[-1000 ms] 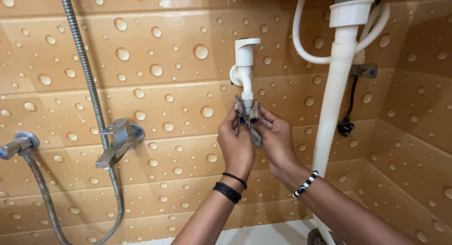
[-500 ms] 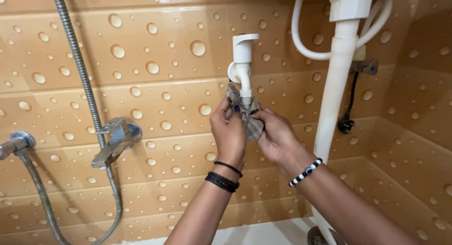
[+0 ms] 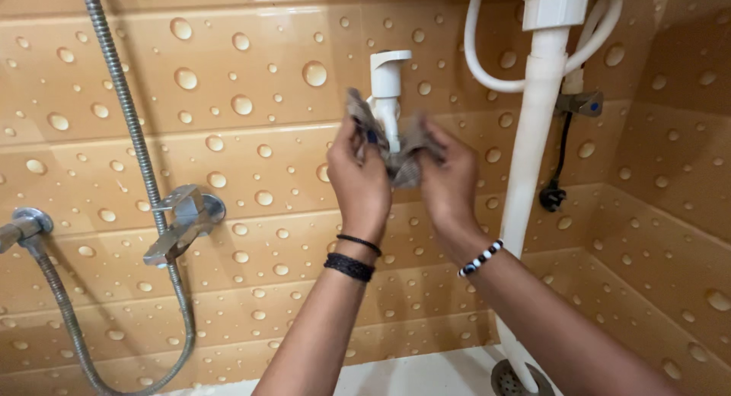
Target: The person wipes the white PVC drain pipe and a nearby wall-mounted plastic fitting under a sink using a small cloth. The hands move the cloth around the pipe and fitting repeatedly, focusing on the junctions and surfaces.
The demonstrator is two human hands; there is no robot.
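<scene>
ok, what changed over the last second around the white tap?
Both hands moved up the white tap: the left hand and right hand were bunched under the spout and now sit apart on either side of it. The grey cloth, gripped throughout, is now spread between them around the spout. The chrome valve, steel hose and white pipe show no change.

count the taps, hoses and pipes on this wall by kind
white tap: 1
metal taps: 2
metal hose: 1
white hose: 1
white pipe: 1
total: 6
</scene>
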